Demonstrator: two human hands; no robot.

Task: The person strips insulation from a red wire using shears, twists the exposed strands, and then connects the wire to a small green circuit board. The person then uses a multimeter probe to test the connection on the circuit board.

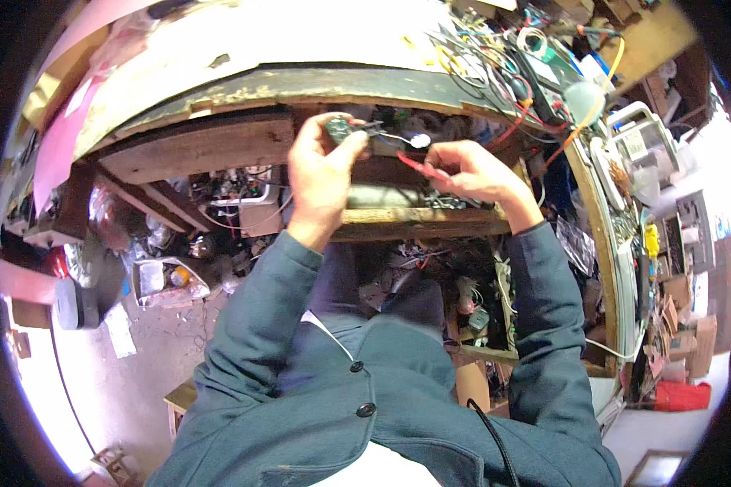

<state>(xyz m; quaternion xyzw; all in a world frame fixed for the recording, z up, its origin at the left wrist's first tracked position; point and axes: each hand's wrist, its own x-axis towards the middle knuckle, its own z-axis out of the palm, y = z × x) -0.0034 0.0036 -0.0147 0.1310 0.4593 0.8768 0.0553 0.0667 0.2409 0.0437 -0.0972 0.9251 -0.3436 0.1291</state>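
Both my hands are raised in front of the bench's near edge. My left hand (323,170) pinches a small round greenish part (338,127), which looks like a little circuit board, between thumb and fingers. Dark and pale wires (391,135) run from it to the right, ending at a small white piece (419,140) in the gap between my hands. In my right hand (473,172) is a slim red pointed tool (418,166), shaped like a test probe; its tip points up and left, just below the white piece. Whether the tip touches anything I cannot tell.
The wooden bench edge (260,88) runs across beyond my hands. Tangled wires (479,61) and a dark device with red leads (544,89) lie at the far right. An open drawer space with a wooden rail (422,216) is below. A clear plastic container (638,146) stands right.
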